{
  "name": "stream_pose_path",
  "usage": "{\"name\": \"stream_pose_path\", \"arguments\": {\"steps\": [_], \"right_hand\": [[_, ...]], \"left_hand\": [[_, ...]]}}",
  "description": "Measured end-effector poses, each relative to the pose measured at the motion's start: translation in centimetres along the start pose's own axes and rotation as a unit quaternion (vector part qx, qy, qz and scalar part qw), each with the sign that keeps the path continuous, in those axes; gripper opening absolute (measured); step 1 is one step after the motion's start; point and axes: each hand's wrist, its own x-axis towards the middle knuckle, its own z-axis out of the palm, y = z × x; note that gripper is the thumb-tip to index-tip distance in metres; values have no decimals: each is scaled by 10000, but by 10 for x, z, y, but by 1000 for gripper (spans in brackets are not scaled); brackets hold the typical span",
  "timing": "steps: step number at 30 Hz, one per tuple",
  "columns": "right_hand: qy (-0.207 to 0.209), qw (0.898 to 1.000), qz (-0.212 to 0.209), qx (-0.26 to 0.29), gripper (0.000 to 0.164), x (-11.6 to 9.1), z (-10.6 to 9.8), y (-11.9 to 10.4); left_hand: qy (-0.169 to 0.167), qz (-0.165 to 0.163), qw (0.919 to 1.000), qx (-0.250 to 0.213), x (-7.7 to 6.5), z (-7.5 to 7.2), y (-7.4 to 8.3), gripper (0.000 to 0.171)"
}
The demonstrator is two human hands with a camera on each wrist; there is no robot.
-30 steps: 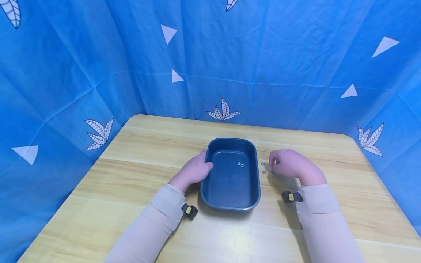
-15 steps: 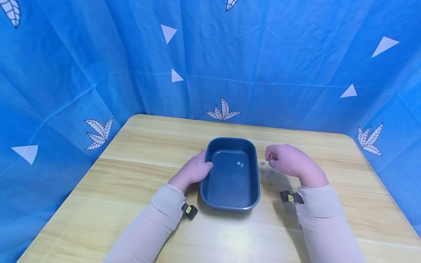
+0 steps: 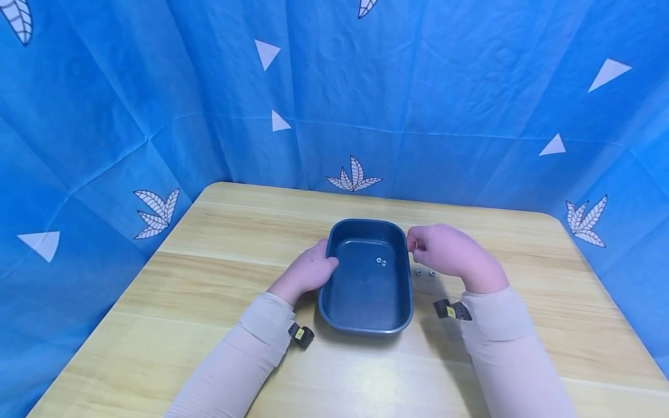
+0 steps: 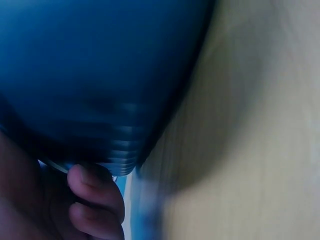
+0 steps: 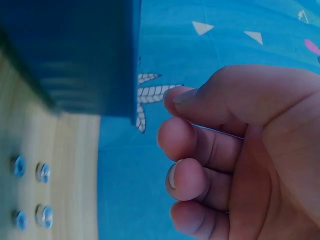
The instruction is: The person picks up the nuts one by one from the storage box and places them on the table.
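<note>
My left hand (image 3: 308, 270) grips the left rim of a dark blue rectangular tray (image 3: 366, 305), thumb over the edge. In the left wrist view its curled fingers (image 4: 97, 185) lie under the rim. Two small metal nuts (image 3: 381, 262) lie inside the tray. Just outside the tray's right rim, my right hand (image 3: 452, 252) holds thumb and forefinger pinched together; the fingertips hide the small piece between them, apparently a nut. Several nuts (image 5: 44, 216) rest on the table below and left of this hand in the right wrist view; the head view shows only two, the others hidden.
The tray stands on a pale wood-grain table (image 3: 219, 255). A blue patterned cloth (image 3: 334, 87) hangs behind the table and at both sides. Black cameras (image 3: 301, 335) are strapped at the wrists.
My right hand has risen from beside the nuts on the table and moved left to the tray's right rim, still pinching. The left hand and the tray have stayed in place.
</note>
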Motion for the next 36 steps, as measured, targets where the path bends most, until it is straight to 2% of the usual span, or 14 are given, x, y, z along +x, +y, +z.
{"name": "stream_pose_path", "arguments": {"steps": [5, 11, 19, 27, 31, 36], "right_hand": [[48, 9996, -217, -144, 14, 8, -4, -11], [-21, 9996, -244, -169, 13, 19, -5, -24], [-373, 9990, -203, -134, 12, 32, 3, -41], [-644, 9976, -216, -166, 13, 42, 2, -58], [-850, 9959, -31, -292, 9, 49, 5, -62], [-1099, 9927, -92, -486, 13, 58, 18, -62]], "left_hand": [[24, 13, 10000, 52, -1, 0, 2, 55], [49, -14, 9999, 112, 1, 1, 0, 56], [75, -33, 9998, 164, 2, 2, 0, 55], [36, -89, 9999, 77, -1, 2, 2, 55], [15, -101, 9999, 60, -2, 2, 2, 55], [24, -78, 9999, 83, -1, 2, 2, 53]]}}
